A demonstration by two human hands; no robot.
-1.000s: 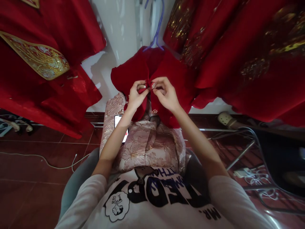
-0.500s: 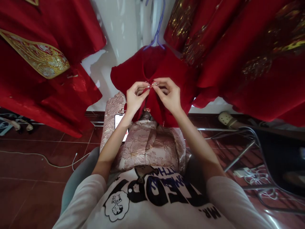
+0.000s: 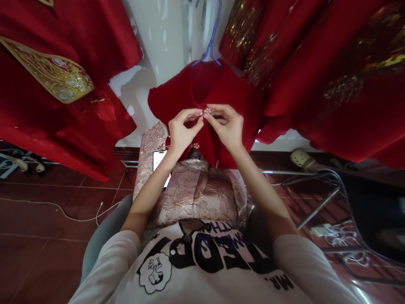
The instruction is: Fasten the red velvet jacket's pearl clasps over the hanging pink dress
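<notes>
Dim light overall; a soft shadow greys the white wall [image 3: 167,42], glare streaks the tiled floor [image 3: 57,261] lower right, and wide-angle distortion stretches the edges.

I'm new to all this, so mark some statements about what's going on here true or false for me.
1. The left hand and right hand are both at the front of the red garment on the hanger. True.
2. The hanger is yellow. False: it is purple.
3. A beaded ornament is between the right hand's fingers. True.
4. The phone is partly hidden by the right forearm. False: the left forearm partly hides it.
</notes>
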